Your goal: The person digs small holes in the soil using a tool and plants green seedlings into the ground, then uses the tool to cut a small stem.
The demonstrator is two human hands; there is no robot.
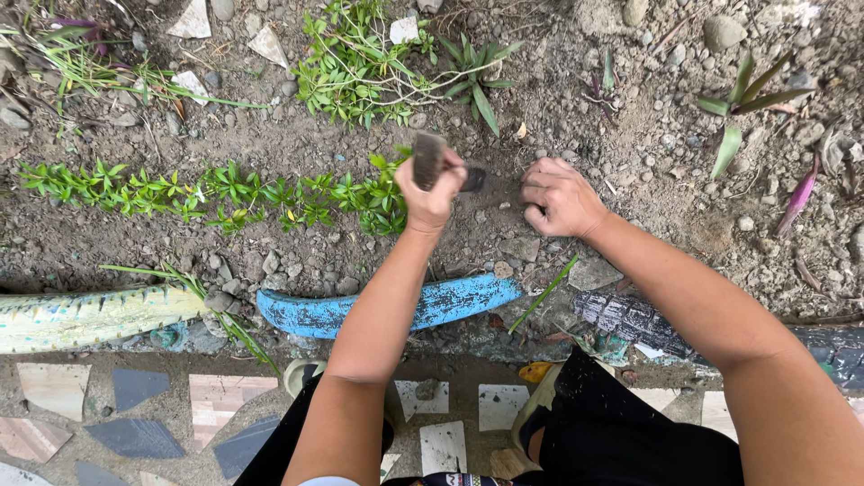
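Observation:
My left hand [430,193] is closed around the wooden handle of a small digging tool [428,158], whose dark blade end [473,180] pokes out to the right just above the soil. My right hand [560,196] rests knuckles-down on the bare, stony soil [504,225] right beside the blade, fingers curled, holding nothing that I can see. A row of small green seedlings [216,193] runs leftward from my left hand.
Half-buried painted tyres edge the bed: a blue one [396,306], a pale green one [81,317] and a black one [630,315]. A leafy weed clump [378,63] grows behind. Stones litter the soil. Mosaic paving [135,414] lies under my feet.

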